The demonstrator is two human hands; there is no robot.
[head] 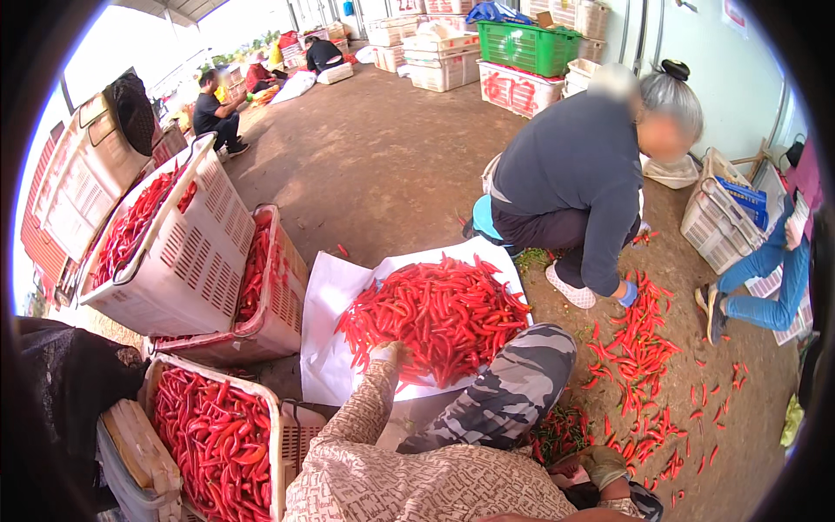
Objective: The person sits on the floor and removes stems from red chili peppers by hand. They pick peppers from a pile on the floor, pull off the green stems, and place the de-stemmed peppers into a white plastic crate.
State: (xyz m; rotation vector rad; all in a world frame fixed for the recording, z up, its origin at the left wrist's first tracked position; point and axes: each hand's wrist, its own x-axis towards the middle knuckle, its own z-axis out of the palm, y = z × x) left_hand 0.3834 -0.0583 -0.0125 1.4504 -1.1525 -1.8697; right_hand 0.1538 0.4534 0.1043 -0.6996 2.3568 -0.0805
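Observation:
A heap of red chili peppers [437, 310] lies on a white sheet [329, 339] before me. My left hand [390, 353] touches the near edge of this heap; its fingertips are partly lost among the peppers, so its grip is unclear. Low on the right is my right hand [595, 464], in a soiled glove, close to the ground beside a small pile of peppers and green stems [562, 432]. Whether it holds a pepper is not visible. More loose red peppers [642, 352] are scattered over the dirt floor to the right.
At left stand a crate of peppers [212, 444] and two stacked, tilted plastic crates [189, 245]. A co-worker [567, 163] bends over the scattered peppers, and another person [763, 293] sits at far right. Behind are a green crate [528, 49] and several seated people.

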